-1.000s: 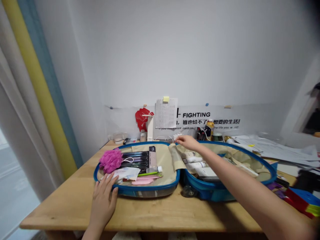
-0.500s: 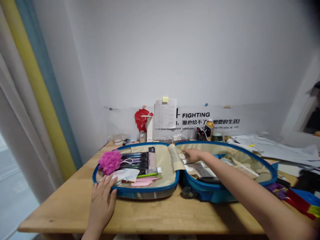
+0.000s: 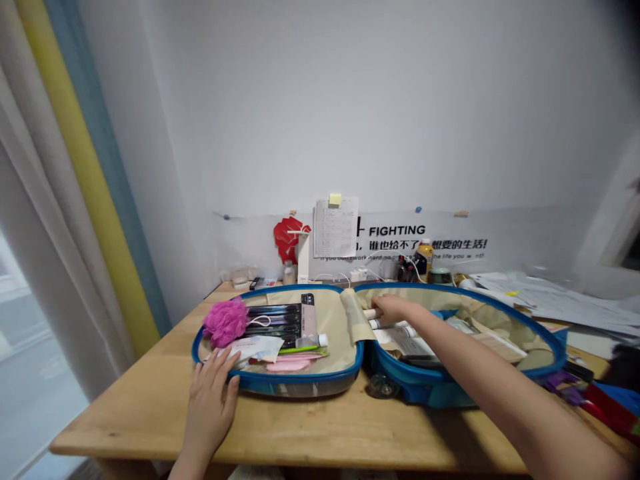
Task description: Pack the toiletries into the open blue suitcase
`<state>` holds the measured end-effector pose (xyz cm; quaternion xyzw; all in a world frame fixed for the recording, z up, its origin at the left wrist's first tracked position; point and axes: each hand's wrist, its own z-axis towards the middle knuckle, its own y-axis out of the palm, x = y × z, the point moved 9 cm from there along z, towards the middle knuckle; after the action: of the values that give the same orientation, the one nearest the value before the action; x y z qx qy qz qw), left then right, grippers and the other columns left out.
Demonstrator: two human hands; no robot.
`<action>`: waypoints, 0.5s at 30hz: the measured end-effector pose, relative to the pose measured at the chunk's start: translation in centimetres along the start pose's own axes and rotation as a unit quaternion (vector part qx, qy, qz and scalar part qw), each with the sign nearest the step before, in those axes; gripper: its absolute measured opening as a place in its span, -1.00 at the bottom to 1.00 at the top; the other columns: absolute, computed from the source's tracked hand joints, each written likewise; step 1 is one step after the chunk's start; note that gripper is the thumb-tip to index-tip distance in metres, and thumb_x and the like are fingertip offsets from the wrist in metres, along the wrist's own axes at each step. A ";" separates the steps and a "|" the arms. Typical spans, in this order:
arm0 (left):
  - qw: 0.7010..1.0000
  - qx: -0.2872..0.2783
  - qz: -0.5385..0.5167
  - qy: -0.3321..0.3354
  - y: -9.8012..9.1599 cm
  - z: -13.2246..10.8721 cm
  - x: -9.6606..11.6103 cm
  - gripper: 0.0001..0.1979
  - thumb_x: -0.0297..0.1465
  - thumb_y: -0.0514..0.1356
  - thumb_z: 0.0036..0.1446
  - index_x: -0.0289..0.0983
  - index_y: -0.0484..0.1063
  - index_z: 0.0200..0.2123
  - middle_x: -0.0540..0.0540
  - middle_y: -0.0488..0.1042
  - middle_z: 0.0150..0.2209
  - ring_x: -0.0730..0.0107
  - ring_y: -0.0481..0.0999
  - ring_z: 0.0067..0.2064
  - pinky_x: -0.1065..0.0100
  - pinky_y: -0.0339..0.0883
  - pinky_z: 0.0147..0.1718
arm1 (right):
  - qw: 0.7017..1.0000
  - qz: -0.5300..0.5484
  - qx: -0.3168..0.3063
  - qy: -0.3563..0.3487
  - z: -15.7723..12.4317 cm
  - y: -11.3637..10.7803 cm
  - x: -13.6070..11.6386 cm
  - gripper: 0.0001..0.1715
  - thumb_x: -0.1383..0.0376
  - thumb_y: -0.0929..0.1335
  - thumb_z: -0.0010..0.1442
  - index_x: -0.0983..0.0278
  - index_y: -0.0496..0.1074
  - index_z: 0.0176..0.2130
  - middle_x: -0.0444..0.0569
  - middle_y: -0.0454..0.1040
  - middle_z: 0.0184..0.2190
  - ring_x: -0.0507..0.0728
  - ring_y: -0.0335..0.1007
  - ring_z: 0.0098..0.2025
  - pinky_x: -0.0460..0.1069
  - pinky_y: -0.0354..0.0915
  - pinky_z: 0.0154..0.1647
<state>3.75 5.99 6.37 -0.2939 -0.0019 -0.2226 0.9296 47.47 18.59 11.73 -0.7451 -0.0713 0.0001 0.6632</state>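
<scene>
White tubes (image 3: 410, 331) are partly covered by the right hand (image 3: 393, 309), whose hold cannot be made out. The curtain (image 3: 45, 193) is cut by the left edge; the sheet's (image 3: 335, 232) print cannot be read.

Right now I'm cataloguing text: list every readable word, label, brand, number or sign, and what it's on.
"FIGHTING": wall sign, top line.
"谁也给不了 … 想要的生活!": its middle line, partly hidden.
"If you don't work hard no … he life you w nt!": its bottom line, partly hidden.
Too small or blurred: hanging paper, bottle, packet, dark pack.
</scene>
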 end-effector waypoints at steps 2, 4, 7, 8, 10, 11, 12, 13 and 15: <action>1.000 0.001 0.000 0.002 0.0 0.0 0.0 -0.60 -0.27 -0.03 0.27 -0.18 0.35 0.12 -0.20 0.40 0.13 0.08 0.28 0.22 -0.04 0.00 0.23 | 1.000 0.016 0.008 0.003 -0.3 -0.4 0.2 -0.59 0.14 0.33 0.24 0.30 0.36 0.02 0.03 0.41 -0.01 0.12 0.38 -0.04 0.15 0.36 -0.03; 1.000 0.002 0.000 0.002 -0.1 0.1 0.0 -0.59 -0.27 -0.03 0.27 -0.18 0.35 0.12 -0.20 0.40 0.13 0.08 0.27 0.22 -0.04 0.00 0.23 | 0.999 0.036 0.020 0.006 -0.8 -1.2 0.8 -0.61 0.15 0.32 0.24 0.29 0.37 0.00 0.02 0.42 -0.03 0.10 0.39 -0.06 0.13 0.37 -0.04; 1.000 0.003 0.000 0.007 -0.2 0.2 0.2 -0.59 -0.27 -0.03 0.27 -0.18 0.35 0.12 -0.19 0.40 0.14 0.09 0.27 0.23 -0.03 0.00 0.23 | 0.996 0.066 0.052 0.011 -1.9 -3.7 1.9 -0.62 0.15 0.31 0.25 0.29 0.37 0.00 0.01 0.43 -0.06 0.09 0.40 -0.10 0.10 0.38 -0.07; 1.000 0.005 0.000 0.009 -0.3 0.2 0.3 -0.60 -0.27 -0.03 0.27 -0.19 0.35 0.12 -0.19 0.40 0.14 0.09 0.27 0.22 -0.02 0.00 0.23 | 0.995 0.075 0.068 0.010 -2.3 -4.7 2.0 -0.62 0.14 0.30 0.26 0.29 0.36 0.00 0.01 0.43 -0.06 0.09 0.40 -0.10 0.11 0.37 -0.07; 1.000 0.005 0.001 0.011 -0.4 0.3 0.4 -0.60 -0.27 -0.03 0.27 -0.19 0.36 0.11 -0.19 0.40 0.13 0.10 0.27 0.22 -0.01 0.01 0.23 | 0.991 0.092 0.102 -0.004 -2.9 -6.8 1.1 -0.60 0.14 0.28 0.28 0.29 0.34 0.04 0.03 0.40 -0.02 0.11 0.39 -0.06 0.13 0.36 -0.03; 1.000 0.005 0.002 0.010 -0.4 0.3 0.4 -0.60 -0.27 -0.03 0.27 -0.19 0.36 0.11 -0.19 0.41 0.13 0.11 0.28 0.22 -0.01 0.00 0.23 | 0.988 0.100 0.114 -0.020 -3.1 -7.6 0.1 -0.59 0.14 0.26 0.30 0.29 0.32 0.06 0.04 0.39 0.01 0.12 0.38 -0.03 0.14 0.34 -0.01; 1.000 0.005 0.003 0.008 -0.4 0.3 0.4 -0.60 -0.28 -0.03 0.27 -0.19 0.36 0.11 -0.19 0.40 0.13 0.11 0.28 0.22 -0.01 0.00 0.23 | 0.986 0.106 0.119 -0.041 -3.1 -8.2 -1.3 -0.58 0.15 0.24 0.31 0.29 0.31 0.08 0.05 0.39 0.02 0.13 0.37 -0.01 0.14 0.33 0.01; 1.000 0.004 0.004 0.007 -0.4 0.3 0.4 -0.60 -0.28 -0.03 0.27 -0.18 0.35 0.11 -0.19 0.40 0.13 0.11 0.28 0.22 0.00 0.00 0.23 | 0.984 0.111 0.118 -0.067 -3.1 -8.5 -3.1 -0.58 0.15 0.24 0.31 0.29 0.30 0.09 0.05 0.39 0.02 0.12 0.37 -0.01 0.14 0.33 0.01; 1.000 0.002 0.005 0.005 -0.3 0.2 0.3 -0.60 -0.28 -0.03 0.26 -0.19 0.35 0.11 -0.19 0.40 0.14 0.10 0.27 0.22 -0.01 0.00 0.23 | 0.981 0.114 0.100 -0.124 -2.7 -8.2 -7.4 -0.59 0.16 0.25 0.30 0.29 0.32 0.07 0.03 0.41 0.00 0.11 0.38 -0.03 0.14 0.34 0.01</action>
<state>3.90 5.76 6.75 -0.2908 0.0038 -0.2196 0.9312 39.55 16.06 19.47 -0.6728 -0.0676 0.1751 0.7157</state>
